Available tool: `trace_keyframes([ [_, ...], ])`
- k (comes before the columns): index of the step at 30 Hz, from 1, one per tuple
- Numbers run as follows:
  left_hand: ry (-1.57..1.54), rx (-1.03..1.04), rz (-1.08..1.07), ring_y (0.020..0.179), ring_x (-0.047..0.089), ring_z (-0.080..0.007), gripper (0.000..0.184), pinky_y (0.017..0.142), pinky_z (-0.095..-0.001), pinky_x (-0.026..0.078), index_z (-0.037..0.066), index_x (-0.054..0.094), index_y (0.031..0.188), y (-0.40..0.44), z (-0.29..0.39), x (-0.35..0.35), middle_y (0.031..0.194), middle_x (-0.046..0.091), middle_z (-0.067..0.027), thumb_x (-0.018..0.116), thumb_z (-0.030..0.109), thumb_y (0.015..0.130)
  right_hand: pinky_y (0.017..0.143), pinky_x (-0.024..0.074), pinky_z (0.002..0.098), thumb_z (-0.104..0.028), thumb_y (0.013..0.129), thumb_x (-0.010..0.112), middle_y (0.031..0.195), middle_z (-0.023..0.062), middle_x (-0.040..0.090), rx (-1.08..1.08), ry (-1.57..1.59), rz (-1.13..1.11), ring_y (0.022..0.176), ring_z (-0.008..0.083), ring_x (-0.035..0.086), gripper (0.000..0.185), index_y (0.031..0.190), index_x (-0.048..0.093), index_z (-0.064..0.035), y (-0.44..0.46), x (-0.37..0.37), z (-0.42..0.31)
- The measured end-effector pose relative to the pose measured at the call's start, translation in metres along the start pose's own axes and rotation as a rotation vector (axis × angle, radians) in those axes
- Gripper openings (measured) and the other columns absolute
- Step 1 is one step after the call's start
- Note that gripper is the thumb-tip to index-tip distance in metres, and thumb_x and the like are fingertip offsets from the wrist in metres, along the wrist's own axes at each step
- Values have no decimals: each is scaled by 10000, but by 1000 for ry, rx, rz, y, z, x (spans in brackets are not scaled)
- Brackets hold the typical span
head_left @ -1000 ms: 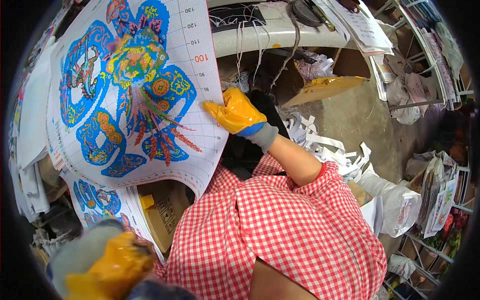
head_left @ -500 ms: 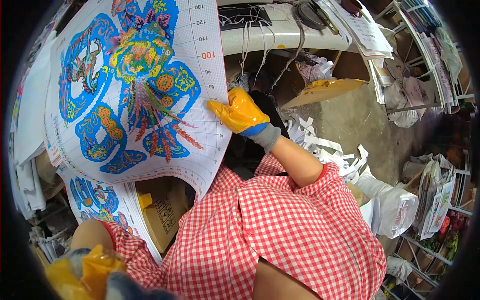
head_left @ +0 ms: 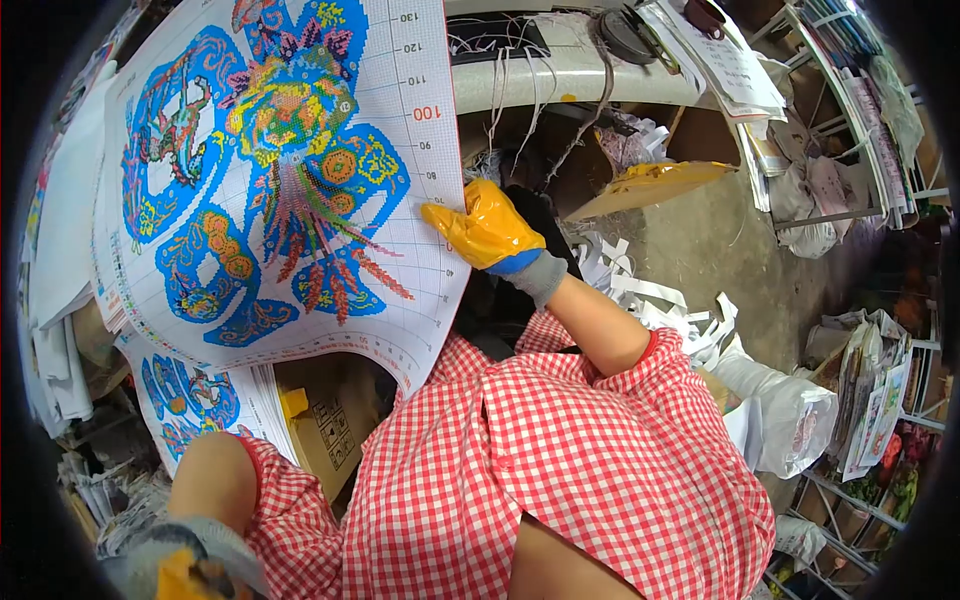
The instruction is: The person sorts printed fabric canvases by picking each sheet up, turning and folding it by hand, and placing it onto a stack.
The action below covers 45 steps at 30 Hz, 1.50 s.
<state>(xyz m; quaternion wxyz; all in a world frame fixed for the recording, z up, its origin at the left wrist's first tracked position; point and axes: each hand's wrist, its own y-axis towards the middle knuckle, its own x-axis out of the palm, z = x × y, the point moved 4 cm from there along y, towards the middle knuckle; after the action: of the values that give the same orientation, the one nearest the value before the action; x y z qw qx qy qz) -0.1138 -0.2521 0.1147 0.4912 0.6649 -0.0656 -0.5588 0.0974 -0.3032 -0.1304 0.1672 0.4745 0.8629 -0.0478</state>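
A large printed cross-stitch sheet [head_left: 385, 210] with blue floral motifs and a numbered grid margin hangs in front of me, its lower edge curling. My right hand [head_left: 490, 232], in a yellow-coated grey glove, pinches the sheet's right edge, with the thumb on the printed face and the other fingers hidden. At the bottom left, my left hand [head_left: 185, 570] is gloved the same way, blurred and partly cut off by the frame, so its fingers cannot be made out. Below the big sheet lies a stack of similar printed sheets [head_left: 190, 390].
A cardboard box [head_left: 325, 420] stands beside the stack. White paper strips [head_left: 650, 290] litter the floor on the right. Ahead is a pale worktop [head_left: 575, 80] with dangling cords and a tape roll [head_left: 625, 38]. Racks with papers [head_left: 865, 410] line the right side.
My left hand has dropped lower and nearer the bottom edge, showing more forearm. The right hand keeps its hold, and the sheet has shifted slightly right in view.
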Motion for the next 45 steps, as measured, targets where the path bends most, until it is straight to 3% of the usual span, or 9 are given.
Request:
trace_keyframes([
  [7,60,-48,21,846,584,-332,473,804,-459,434,53,550,1017,-2,0,-5,968,581,-131,720,154,587,599,449,402,-290,741,655,747,193,601,40,73,-30,708,353,580,315,829,597,7,-5,-3,-18],
  [10,160,-173,31,846,584,-334,479,807,-462,433,54,549,1021,-14,-13,-6,972,580,-132,721,157,586,535,424,255,-177,786,627,747,45,618,46,184,-97,588,92,508,265,954,605,27,-4,0,-15],
  [12,283,-380,-38,847,584,-336,483,808,-465,432,54,548,1024,-38,-36,1,974,580,-132,722,159,586,623,464,359,-244,750,647,787,192,628,48,264,-108,704,287,611,305,921,618,7,-7,2,-15],
  [20,691,-1235,-637,1273,191,-378,815,1020,-538,167,75,344,1295,-278,-33,63,1347,269,-173,700,366,623,693,477,296,-199,729,685,892,90,646,390,483,-196,748,146,593,333,983,611,3,0,12,-9],
  [24,1065,-1546,-753,1260,242,-366,708,1019,-537,194,86,378,1275,-329,-45,67,1316,335,-161,626,417,699,699,501,319,-96,766,650,950,111,629,-225,416,-372,782,191,615,278,1006,575,21,-17,-16,-100],
  [28,1464,-770,-288,1097,458,-275,403,969,-433,328,34,454,1177,-364,-61,25,1161,498,-109,484,275,856,785,490,331,-28,791,596,957,117,631,-319,692,-489,879,199,609,295,1069,522,39,-30,-51,-129],
  [29,1147,-1050,-129,1071,470,-264,367,962,-393,340,38,462,1165,-399,-59,5,1145,503,-112,485,229,852,816,476,322,-24,784,605,972,111,626,-673,265,-388,907,190,599,319,1083,512,32,-30,-61,-139],
  [32,887,-1447,-54,1036,494,-262,313,950,-337,359,33,485,1146,-436,-19,-63,1118,520,-137,465,149,857,812,458,306,-28,745,674,991,77,614,105,765,-526,913,140,570,451,1152,481,-24,-40,-40,-128],
  [45,1249,-1276,-232,1148,437,-279,332,970,-354,332,49,500,1189,-362,9,-67,1245,469,-132,391,112,882,826,458,319,-9,732,674,1053,99,584,128,901,-452,933,164,563,482,1164,462,10,-11,-38,-97],
])
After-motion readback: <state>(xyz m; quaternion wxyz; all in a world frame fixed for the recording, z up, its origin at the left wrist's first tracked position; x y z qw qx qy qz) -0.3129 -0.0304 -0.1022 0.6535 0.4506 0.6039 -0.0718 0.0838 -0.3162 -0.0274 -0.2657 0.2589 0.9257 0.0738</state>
